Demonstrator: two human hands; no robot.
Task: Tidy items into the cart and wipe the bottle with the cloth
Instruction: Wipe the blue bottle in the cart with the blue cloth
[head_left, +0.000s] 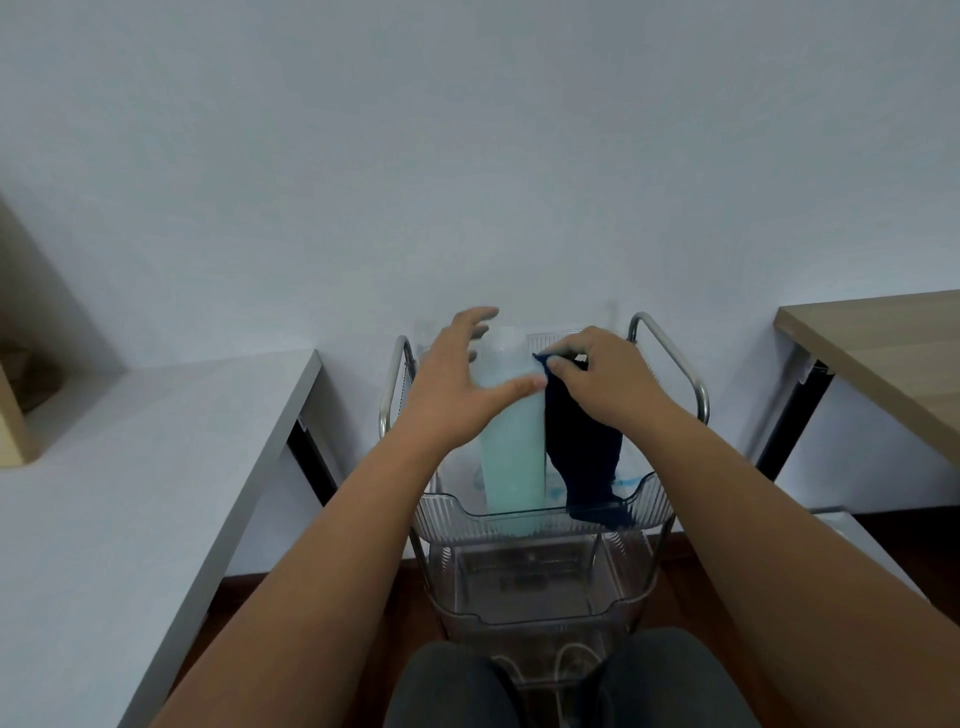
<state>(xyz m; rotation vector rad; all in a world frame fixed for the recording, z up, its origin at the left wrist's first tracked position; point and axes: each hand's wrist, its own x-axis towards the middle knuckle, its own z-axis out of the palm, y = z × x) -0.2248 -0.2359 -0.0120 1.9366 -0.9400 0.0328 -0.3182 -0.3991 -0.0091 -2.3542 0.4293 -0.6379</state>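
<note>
A tall pale-green translucent bottle (511, 457) stands upright in the top tray of a clear plastic cart (540, 519) with metal handles. My left hand (457, 384) wraps around the bottle's upper part, thumb across its front and fingers spread behind. My right hand (608, 379) pinches a dark navy cloth (582, 457) against the bottle's right side near the top. The cloth hangs down and its lower end drapes over the tray's front rim.
A grey-white table (156, 467) lies to the left and a wooden desk (883, 358) to the right, with the cart between them against a white wall. The cart's lower clear tray (535, 587) sits below. My knees (571, 686) are close to the cart's front.
</note>
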